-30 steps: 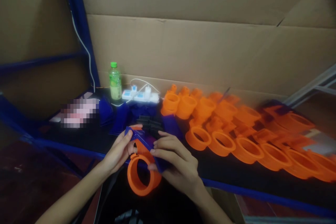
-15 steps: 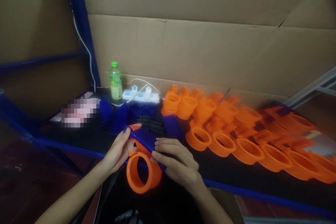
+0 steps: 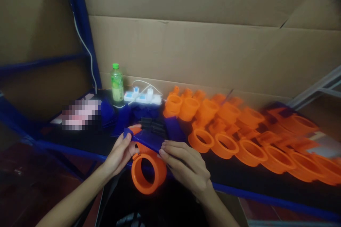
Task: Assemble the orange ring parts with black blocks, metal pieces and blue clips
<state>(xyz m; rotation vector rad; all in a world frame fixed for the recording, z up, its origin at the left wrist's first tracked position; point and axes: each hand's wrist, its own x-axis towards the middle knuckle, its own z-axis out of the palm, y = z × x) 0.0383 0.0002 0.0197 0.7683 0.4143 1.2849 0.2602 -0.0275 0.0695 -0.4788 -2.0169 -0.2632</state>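
Note:
Both hands hold one assembly just in front of the shelf's near edge: an orange plastic ring (image 3: 148,174) with a dark blue plate (image 3: 149,140) across its top. My left hand (image 3: 120,153) grips the plate's left end, thumb on top. The fingers of my right hand (image 3: 186,166) press together on the plate's right side and the ring's edge. The ring's opening faces me and tilts down.
Several orange rings (image 3: 234,138) cover the black shelf (image 3: 87,138) to the right. Blue plates (image 3: 123,117) and small black parts (image 3: 153,125) lie behind the hands. A green bottle (image 3: 117,82) and a white power strip (image 3: 142,97) stand against the cardboard wall (image 3: 202,53).
The ring and blue plate have turned slightly in my hands. My right hand has slid a little to the right along the plate; the left hand has shifted only slightly.

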